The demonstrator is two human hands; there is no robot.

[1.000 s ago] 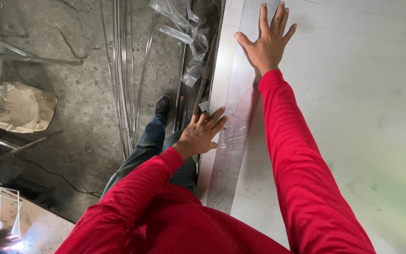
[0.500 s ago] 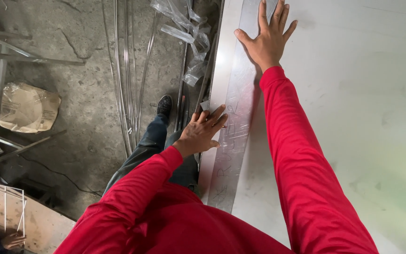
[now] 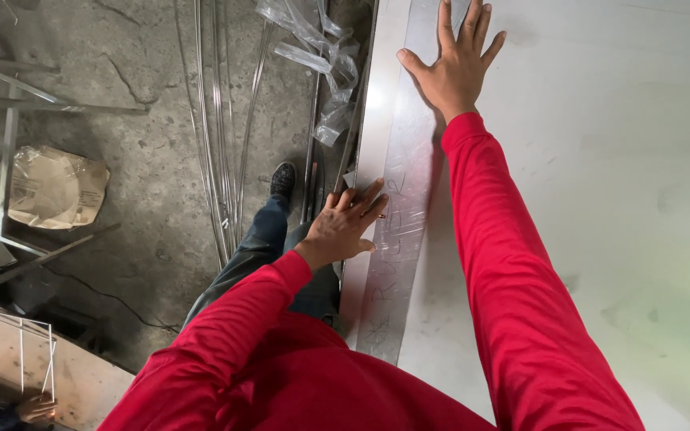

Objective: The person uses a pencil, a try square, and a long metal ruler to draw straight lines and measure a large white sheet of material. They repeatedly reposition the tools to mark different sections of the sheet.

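Hands in red sleeves press flat on a long narrow shiny metal strip (image 3: pixel 399 239) lying along the edge of a pale grey metal sheet (image 3: pixel 616 199): left hand (image 3: pixel 345 227) fingers together, right hand (image 3: pixel 455 68) fingers spread, 2 palms down.

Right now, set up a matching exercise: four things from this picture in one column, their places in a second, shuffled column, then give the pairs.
Things:
1. right hand
2. left hand
3. crumpled brown paper bag
4. clear crumpled plastic wrap

Places:
A. on the concrete floor at far left
B. flat on the far end of the long transparent strip
C. on the floor near the large pale metal sheet, at the top
D. at the strip's near left edge, fingers on it

Pairs: 1-B, 2-D, 3-A, 4-C
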